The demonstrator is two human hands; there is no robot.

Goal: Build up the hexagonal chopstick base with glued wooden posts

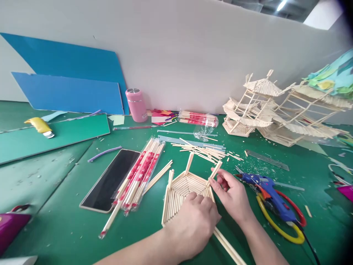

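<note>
The fingers (217,179) of the right hand (233,195) are pinching a short wooden stick (215,170) between thumb and forefinger, holding it slanted at the right corner of a flat panel of sticks (182,191) that is lying on the green mat (63,221) just in front of the person. The left hand (194,221) is resting on the near edge of that panel, its fingers curled and pressed together on the wood, covering the panel's lower right part. Another stick (189,163) is standing up at a slant from the panel's far edge. Just right of the right hand, a blue glue gun (268,193) is lying across scissors with red and yellow handles (286,228). Left of the panel, a clear pack of chopsticks with red wrappers (136,180) is lying partly over a dark phone (110,180). Beyond the panel, loose cut sticks (202,151) are lying in a scattered pile, with a second pack of chopsticks (197,118) and a pink bottle (136,105) farther back near the wall. A stick-built pavilion model (275,110) is standing at the far right, well apart from the hands, and a yellow utility knife (40,127) is lying at the far left.
</note>
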